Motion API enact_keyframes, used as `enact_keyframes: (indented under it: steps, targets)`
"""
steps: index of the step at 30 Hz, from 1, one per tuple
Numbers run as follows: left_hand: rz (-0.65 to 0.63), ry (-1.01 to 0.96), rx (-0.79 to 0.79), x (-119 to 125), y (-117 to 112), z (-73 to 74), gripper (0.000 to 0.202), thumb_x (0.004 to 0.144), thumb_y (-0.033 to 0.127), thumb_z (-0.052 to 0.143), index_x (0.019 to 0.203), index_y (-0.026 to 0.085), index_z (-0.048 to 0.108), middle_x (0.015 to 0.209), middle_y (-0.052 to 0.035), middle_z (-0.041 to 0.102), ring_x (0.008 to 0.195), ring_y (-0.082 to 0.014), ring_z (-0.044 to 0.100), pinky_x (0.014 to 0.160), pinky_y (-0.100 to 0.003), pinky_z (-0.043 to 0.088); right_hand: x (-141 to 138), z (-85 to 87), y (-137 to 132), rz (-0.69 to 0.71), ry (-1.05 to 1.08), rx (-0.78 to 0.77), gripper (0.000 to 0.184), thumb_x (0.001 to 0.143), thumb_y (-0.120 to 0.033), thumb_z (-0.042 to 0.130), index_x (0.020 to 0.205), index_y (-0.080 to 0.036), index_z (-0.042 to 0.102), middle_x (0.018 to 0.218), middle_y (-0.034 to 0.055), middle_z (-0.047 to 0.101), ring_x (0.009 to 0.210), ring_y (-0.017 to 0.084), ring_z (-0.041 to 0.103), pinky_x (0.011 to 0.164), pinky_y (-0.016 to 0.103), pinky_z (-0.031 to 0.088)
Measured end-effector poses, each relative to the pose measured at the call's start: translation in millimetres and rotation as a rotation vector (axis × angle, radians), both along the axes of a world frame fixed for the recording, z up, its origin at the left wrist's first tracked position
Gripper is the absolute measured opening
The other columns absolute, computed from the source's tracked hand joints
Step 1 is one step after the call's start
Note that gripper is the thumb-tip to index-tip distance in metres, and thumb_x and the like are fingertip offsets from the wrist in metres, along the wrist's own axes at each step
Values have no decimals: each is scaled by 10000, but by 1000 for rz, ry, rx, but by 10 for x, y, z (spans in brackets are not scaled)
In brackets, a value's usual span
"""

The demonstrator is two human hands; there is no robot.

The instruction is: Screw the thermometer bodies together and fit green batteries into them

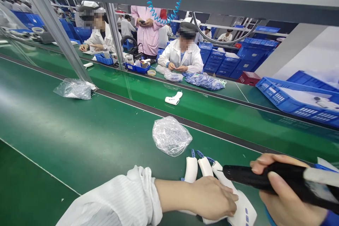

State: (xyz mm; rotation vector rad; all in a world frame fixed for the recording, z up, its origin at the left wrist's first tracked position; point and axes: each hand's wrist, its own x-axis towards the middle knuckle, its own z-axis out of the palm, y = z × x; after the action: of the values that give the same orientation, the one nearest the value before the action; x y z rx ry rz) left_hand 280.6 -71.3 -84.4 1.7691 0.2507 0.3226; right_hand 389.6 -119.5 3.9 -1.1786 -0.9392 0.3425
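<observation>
**Right hand point(288, 192) levels black electric screwdriver point(246, 173) at white plastic housing point(243, 212)**

Its fingers wrap the grip, and the tip points left, just at the housing's far end. The left hand point(209, 197) lies palm-down, fingers together, across three housings side by side, blue clips point(201, 154) at far ends (any screws fitted: cannot tell). Beyond, a clear plastic bag point(171, 136) lies on the green conveyor belt point(79, 137).

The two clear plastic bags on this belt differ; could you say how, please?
The central bag is bunched and rounded, the left bag flatter, spread out. The central bag shows small dark parts inside; the left bag looks whitish. The central bag lies mid-belt, the left bag at the far edge. Both are clear plastic.
</observation>
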Motion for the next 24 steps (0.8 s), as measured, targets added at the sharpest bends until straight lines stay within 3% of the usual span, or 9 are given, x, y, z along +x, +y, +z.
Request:
enact_keyframes:
  steps: [3, 5, 8, 16, 19, 22, 24]
  targets:
    - [-201, 18, 461, 94, 20, -55, 291, 691, 80, 582, 465, 180, 428, 780, -25, 627, 991, -200, 557, 695, -304, 325, -8, -63, 71, 29, -57, -3, 320, 675, -341, 775, 851, -190, 554, 777, 72, 506, 582, 181, 503, 537, 304, 478]
    - [-291, 45, 735, 125, 29, -85, 257, 733, 103, 588, 526, 186, 460, 836, -23, 625, 1019, -186, 546, 654, -318, 310, 2, -114, 87, 41, -80, -9, 313, 700, -341, 756, 876, -189, 546, 795, 78, 504, 589, 181, 506, 544, 303, 487]
    - [-324, 74, 847, 140, 26, -102, 225, 780, 165, 586, 577, 188, 493, 841, -17, 623, 1000, -164, 555, 616, -319, 308, 36, -196, 99, 45, -127, -20, 300, 733, -330, 724, 909, -177, 537, 827, 85, 508, 610, 179, 519, 574, 296, 502]
    - [-367, 134, 837, 127, 42, 15, 264, 762, 141, 602, 551, 190, 452, 846, -22, 616, 988, -154, 550, 593, -332, 303, 112, -394, 142, 74, -183, -72, 280, 796, -324, 682, 962, -172, 516, 865, 77, 507, 653, 164, 538, 620, 253, 506]
    - [-361, 148, 783, 149, 42, -18, 299, 767, 142, 590, 533, 192, 412, 844, -23, 619, 987, -158, 548, 637, -345, 307, 134, -430, 172, 82, -222, -94, 267, 802, -326, 676, 956, -177, 516, 848, 66, 512, 659, 170, 537, 621, 255, 503]
    - [-331, 138, 602, 174, 19, -116, 303, 763, 118, 563, 516, 187, 402, 846, -17, 624, 1002, -186, 547, 761, -378, 304, 171, -456, 199, 80, -273, -123, 234, 804, -329, 672, 911, -176, 530, 803, 50, 518, 656, 174, 533, 623, 259, 495]
    - [-225, 124, 325, 177, -5, -178, 292, 711, 83, 570, 482, 179, 417, 799, 2, 623, 982, -207, 556, 840, -392, 278, 192, -468, 207, 77, -294, -139, 222, 809, -329, 668, 891, -176, 531, 789, 42, 519, 652, 173, 528, 621, 257, 487]
